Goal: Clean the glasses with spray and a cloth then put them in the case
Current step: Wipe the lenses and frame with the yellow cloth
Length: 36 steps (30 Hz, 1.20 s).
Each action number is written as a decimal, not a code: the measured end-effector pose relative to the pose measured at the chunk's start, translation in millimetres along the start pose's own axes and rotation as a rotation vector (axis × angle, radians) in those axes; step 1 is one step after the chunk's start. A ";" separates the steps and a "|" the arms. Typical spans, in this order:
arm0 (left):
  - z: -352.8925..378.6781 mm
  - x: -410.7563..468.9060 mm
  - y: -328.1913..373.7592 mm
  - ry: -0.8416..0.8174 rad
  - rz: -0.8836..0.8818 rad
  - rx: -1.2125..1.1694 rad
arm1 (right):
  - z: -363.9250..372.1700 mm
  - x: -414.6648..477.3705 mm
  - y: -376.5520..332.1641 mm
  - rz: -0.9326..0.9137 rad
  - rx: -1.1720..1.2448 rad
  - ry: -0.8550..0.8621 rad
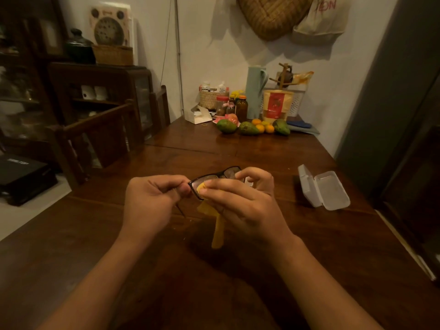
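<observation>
Black-framed glasses [220,173] are held above the wooden table [262,153]. My left hand [148,198] pinches the frame at its left corner, one temple arm hanging down below it. My right hand [245,201] pinches a yellow cloth [217,231] against the left lens; the cloth's tail dangles toward the table. A white glasses case [322,188] lies open on the table to the right of my hands. A small white object peeks out behind my right fingers; I cannot tell what it is.
At the table's far end stand avocados [226,126], oranges, jars, a pale green jug [254,91], a red pouch and a small white box [198,115]. A dark chair [100,136] sits at the left side. A dark door is on the right.
</observation>
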<state>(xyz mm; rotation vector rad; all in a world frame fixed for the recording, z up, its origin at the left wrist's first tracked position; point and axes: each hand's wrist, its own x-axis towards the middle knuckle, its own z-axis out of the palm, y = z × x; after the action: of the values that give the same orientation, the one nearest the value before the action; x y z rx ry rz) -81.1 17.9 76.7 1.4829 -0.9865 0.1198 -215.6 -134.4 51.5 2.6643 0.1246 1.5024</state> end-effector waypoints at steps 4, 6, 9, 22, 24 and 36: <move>0.0 0.3 0.6 0.014 -0.022 0.014 | -4.3 -0.8 7.3 0.070 0.037 0.025; 0.1 0.5 0.9 0.025 -0.022 0.015 | -4.9 -0.9 7.3 0.120 0.039 0.027; 0.3 0.0 0.9 0.039 -0.008 -0.003 | -1.7 0.2 0.0 0.112 0.015 0.034; 1.3 -0.8 5.5 0.048 -0.066 -0.145 | -6.9 2.3 1.3 0.066 -0.018 0.089; 2.2 -1.1 6.0 0.050 -0.066 -0.153 | -5.4 3.4 -2.7 0.091 -0.017 0.070; 6.1 -3.6 9.8 0.037 -0.067 -0.145 | -3.9 1.3 -2.6 0.066 0.016 0.088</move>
<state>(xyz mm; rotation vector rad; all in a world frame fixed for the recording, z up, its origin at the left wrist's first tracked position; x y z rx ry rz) -92.3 16.0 80.7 1.3743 -0.8959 0.0260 -218.3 -131.5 54.3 2.6399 0.0555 1.6456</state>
